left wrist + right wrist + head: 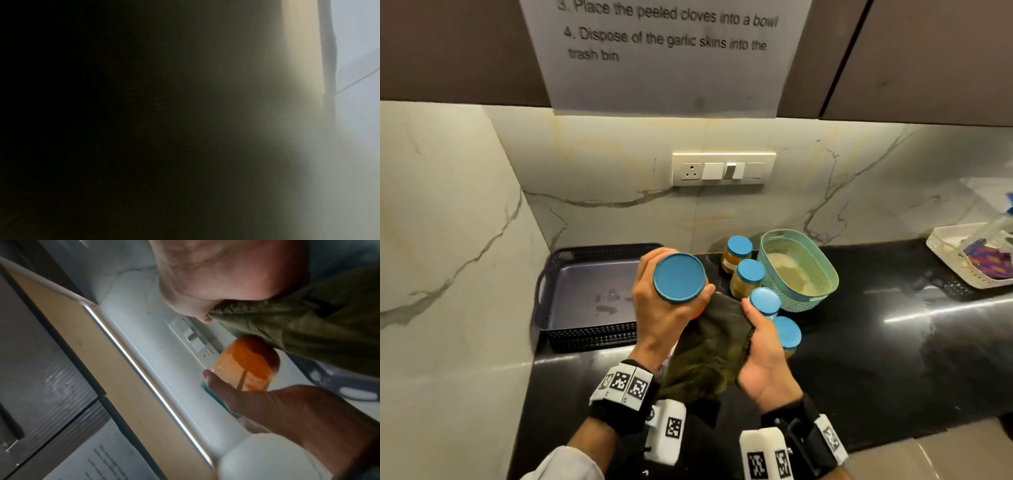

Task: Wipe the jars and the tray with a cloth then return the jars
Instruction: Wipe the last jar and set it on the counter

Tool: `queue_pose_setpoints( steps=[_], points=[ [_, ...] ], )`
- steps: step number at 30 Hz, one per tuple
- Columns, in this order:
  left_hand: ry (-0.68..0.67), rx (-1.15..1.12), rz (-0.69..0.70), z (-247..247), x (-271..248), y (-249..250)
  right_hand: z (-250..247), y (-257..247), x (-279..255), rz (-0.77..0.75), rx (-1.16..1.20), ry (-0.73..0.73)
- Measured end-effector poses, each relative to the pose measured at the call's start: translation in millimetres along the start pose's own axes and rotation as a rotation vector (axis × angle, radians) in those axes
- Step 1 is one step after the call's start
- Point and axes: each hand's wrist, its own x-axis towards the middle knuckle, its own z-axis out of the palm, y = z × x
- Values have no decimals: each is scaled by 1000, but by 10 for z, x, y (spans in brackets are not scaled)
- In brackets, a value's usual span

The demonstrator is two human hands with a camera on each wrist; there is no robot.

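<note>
Jar (679,278) – blue lid, orange contents – in left hand (661,308); olive cloth (709,349) beneath.

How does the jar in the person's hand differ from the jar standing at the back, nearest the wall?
The held jar is lifted off the counter in the left hand, against the olive cloth that the right hand holds; the back jar stands untouched on the counter. The held jar's contents look orange in the right wrist view, the back jar's duller amber. Only the back jar shows a label. Both have blue lids.
</note>
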Motion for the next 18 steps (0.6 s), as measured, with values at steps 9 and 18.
queue_pose_setpoints(
  steps=[9,18],
  points=[
    [-392,220,-73,892,-787,-562,-929,-741,-155,-197,13,290],
    [-604,367,-93,1499,-1289,-743,-1561,-1019,-227,-226,-54,566]
  ],
)
